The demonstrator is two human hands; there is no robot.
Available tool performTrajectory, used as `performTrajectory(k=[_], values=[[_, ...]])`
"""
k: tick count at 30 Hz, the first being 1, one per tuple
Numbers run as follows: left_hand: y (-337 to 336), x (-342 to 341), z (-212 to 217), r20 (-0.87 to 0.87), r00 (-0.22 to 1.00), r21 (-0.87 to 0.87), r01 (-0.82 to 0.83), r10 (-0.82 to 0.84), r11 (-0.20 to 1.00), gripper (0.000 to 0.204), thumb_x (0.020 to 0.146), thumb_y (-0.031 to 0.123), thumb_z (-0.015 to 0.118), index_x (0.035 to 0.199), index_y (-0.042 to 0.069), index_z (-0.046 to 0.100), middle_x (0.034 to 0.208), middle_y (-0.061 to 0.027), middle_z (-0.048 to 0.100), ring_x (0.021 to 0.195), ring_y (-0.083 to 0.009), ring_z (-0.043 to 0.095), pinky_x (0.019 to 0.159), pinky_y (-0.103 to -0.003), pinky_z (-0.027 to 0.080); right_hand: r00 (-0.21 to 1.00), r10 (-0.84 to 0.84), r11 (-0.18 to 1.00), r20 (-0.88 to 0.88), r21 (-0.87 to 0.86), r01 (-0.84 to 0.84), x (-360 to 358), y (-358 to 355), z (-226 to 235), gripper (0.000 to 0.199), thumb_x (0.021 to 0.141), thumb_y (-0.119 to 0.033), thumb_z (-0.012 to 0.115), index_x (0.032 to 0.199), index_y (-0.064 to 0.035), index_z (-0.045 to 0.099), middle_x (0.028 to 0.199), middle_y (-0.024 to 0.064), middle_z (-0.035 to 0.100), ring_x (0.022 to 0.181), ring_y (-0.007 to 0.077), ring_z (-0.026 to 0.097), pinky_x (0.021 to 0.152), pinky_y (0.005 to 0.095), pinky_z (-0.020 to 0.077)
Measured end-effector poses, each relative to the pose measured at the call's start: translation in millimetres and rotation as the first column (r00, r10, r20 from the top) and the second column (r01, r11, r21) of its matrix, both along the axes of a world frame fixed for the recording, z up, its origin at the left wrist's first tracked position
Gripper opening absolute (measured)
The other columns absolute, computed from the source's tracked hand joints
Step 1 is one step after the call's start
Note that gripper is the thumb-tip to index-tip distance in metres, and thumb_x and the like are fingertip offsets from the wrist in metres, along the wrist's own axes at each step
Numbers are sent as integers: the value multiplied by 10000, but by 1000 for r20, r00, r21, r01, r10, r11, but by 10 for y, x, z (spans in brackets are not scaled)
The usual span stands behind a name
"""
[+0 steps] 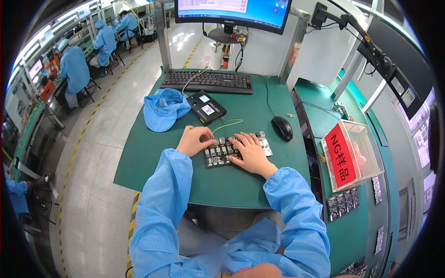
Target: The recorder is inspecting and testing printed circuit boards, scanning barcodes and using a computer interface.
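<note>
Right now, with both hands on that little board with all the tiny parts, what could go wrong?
1. The right hand lies flat over the circuit board, so pressing hard might bend or knock off small parts.
2. The thin wire runs from the black box toward the board; the left hand could snag it.
3. The board could slide on the green mat if pushed sideways.

Far at the desk's back, a wide monitor [233, 13] with bright blue and white screen. On the black box [206, 107] left of centre, two small white labels [208, 110]. To the right, a clear plastic bin [353, 154] bearing a red rectangular sign [339, 161]. Far left, small lit screens [35, 69], blurred.
</note>
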State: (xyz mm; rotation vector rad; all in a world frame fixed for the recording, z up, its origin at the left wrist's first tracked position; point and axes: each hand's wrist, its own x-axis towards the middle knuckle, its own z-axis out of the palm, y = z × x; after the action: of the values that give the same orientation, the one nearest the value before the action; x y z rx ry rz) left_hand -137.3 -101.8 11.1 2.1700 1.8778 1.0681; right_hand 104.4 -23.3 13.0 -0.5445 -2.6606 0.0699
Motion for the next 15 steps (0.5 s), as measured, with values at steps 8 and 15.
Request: performTrajectory(k=[8,15], values=[[16,-50,-34,44,997,-94,68,-64,993,173,755,266,733,757,139,616,899,26,603,956,-167,552,859,-341,318,1000,6,1000,-16,11,-6,9,5,-43,569,828,-432,600,1286,-116,479,1310,135,458,1273,323,378,1087,484,240],[108,-131,-80,50,996,-82,81,-77,993,182,747,305,726,761,149,634,895,7,608,942,-200,560,841,-347,334,1000,-22,999,13,44,21,0,-17,14,565,829,-443,600,1289,-136,484,1306,125,468,1260,312,396,1049,472,272]])
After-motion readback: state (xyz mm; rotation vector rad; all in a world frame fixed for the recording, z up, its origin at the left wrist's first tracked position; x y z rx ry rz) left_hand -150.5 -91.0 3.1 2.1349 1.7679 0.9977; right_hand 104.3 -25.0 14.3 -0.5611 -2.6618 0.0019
